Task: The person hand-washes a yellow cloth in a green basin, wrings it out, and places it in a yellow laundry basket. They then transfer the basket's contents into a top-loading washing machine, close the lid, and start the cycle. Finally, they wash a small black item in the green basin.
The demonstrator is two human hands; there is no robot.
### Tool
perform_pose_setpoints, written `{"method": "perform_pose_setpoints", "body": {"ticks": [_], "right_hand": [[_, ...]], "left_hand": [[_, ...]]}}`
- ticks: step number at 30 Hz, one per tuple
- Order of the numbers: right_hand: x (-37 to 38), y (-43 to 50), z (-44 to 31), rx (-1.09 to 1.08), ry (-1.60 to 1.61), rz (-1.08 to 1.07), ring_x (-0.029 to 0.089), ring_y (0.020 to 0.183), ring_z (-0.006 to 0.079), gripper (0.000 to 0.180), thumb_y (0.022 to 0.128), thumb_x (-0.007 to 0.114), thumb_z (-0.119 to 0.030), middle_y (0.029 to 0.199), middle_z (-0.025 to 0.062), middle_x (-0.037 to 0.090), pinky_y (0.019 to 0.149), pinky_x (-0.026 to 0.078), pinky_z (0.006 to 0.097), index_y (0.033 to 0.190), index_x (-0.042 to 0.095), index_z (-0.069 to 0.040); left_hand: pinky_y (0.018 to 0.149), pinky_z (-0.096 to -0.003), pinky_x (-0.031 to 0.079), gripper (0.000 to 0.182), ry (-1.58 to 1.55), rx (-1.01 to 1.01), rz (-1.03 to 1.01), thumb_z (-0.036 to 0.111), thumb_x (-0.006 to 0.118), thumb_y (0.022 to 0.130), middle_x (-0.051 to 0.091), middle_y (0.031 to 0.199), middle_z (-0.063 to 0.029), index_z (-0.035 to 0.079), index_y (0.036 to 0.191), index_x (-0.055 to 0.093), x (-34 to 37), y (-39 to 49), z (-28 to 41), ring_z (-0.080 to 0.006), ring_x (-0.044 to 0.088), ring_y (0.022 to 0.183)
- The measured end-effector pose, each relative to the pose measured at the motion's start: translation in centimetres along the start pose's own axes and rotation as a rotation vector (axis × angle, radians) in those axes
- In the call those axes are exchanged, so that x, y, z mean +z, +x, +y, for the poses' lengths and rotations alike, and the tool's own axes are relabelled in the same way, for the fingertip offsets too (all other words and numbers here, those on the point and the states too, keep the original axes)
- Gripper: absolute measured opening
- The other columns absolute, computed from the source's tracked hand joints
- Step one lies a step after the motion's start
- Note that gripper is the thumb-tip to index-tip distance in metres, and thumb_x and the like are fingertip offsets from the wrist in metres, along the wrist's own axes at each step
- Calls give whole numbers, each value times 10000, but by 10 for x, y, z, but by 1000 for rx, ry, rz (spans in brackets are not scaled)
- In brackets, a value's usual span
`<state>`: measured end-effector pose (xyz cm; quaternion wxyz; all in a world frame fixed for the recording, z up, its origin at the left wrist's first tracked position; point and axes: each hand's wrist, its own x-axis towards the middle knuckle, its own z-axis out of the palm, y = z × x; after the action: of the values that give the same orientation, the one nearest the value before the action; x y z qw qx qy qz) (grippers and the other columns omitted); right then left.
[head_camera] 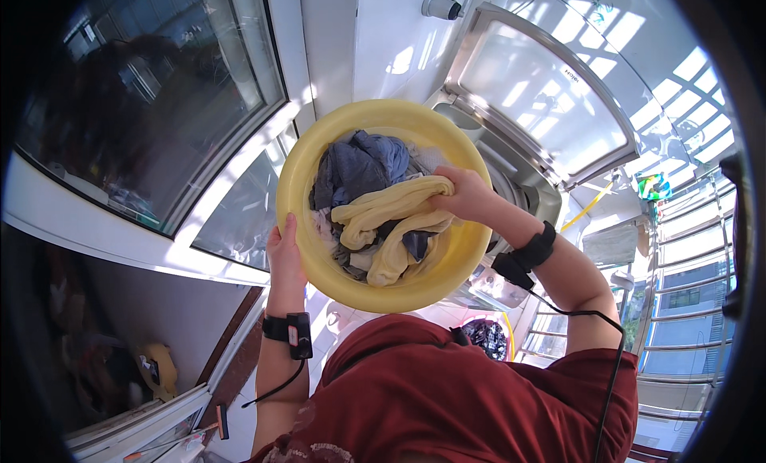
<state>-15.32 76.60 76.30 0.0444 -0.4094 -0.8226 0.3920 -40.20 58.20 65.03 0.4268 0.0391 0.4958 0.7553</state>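
Observation:
A yellow plastic basin full of damp-looking laundry is in front of my chest. My left hand grips its rim on the left, thumb on top. Over the right side of the basin, my right hand is closed on a yellow cloth garment, whose folds drape down among the other clothes. A dark blue-grey garment lies bunched at the basin's far side, with pale cloth beside it. Behind the basin stands a washing machine with its lid raised; the basin hides part of its tub.
Left of me are a window and its white frame. A yellow hose runs by the machine. Metal window bars line the right side. Near my body on the floor is a container with a black plastic bag. A squeegee lies lower left.

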Motion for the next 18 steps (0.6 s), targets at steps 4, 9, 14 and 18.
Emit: {"method": "perform_pose_setpoints", "body": {"ticks": [4, 9, 14, 18], "right_hand": [[-45, -17, -44, -361, 615, -52, 570, 865, 87, 290, 850, 671, -148, 959, 14, 605, 765, 459, 235, 1071, 539, -16], [-143, -61, -65, -536, 668, 264, 595, 886, 96, 233, 876, 625, -90, 957, 24, 629, 813, 469, 238, 1091, 566, -23], [-229, -81, -22, -853, 799, 499, 584, 1044, 204, 351, 930, 545, -180, 1135, 116, 592, 908, 479, 332, 1223, 482, 2], [-207, -47, 62, -269, 982, 639, 608, 1022, 215, 374, 920, 559, -233, 1136, 123, 603, 889, 505, 335, 1203, 497, 4]], "left_hand": [[614, -278, 509, 235, 7, -8, -49, 250, 564, 935, 627, 862, -64, 22, 994, 559, -1, 0, 2, -147, 619, 710], [615, -270, 504, 238, 38, 8, -57, 246, 568, 932, 628, 866, -61, 22, 1013, 562, -3, 1, 1, -147, 621, 713], [644, -278, 506, 248, 35, 10, -41, 261, 579, 926, 634, 903, -55, 36, 1030, 571, -6, 2, -2, -145, 628, 755], [662, -288, 507, 275, 105, -11, 5, 284, 589, 919, 633, 918, -53, 44, 1052, 563, -4, 1, 1, -155, 625, 780]]}}
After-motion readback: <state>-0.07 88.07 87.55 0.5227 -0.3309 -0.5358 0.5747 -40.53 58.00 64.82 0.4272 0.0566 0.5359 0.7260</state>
